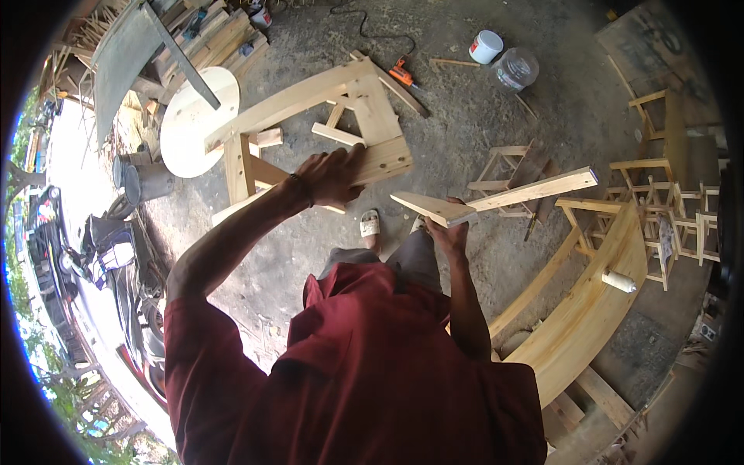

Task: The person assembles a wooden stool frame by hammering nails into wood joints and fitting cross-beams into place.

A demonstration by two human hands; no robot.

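In front of me stands a pale wooden frame (306, 97) of joined boards with legs. My left hand (329, 174) grips its near board (385, 160), fingers toward the far edge and thumb toward the near edge. My right hand (450, 234) is closed round the corner of a separate angled wooden piece (535, 191), made of two boards meeting in a V. One arm of it points left toward the frame, the longer one right. The piece is held off the floor, apart from the frame. My palms hide part of both grips.
An orange power tool (402, 74) with a black cord lies beyond the frame, near a white bucket (486, 47) and a clear plastic tub (517, 69). A curved wooden bench top (597, 310) stands right, beside small stools (682, 221). A round white board (198, 128) leans left.
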